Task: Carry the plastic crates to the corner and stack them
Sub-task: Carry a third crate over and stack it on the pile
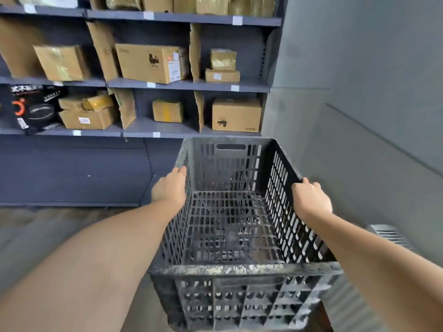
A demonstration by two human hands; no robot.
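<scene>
risk, slip: left hand point(170, 188) and right hand point(311, 198) are gripping only the top rims of the long sides; a loose hold is likely letting the crate tip forward
risk, bump: shelving point(153, 85) and grey wall point(359, 68) are sitting close ahead; the far end could be knocking into them
left hand: fingers curling over the left rim, holding the crate
right hand: fingers curling over the right rim, holding it
crate point(230, 224): black, slotted plastic, empty, scuffed pale along the near rim, handle slot showing in the far wall
crate position: hanging between both arms, in front of the person, near the corner where shelving is meeting wall
stacking: not yet happening, no second crate in view
</scene>
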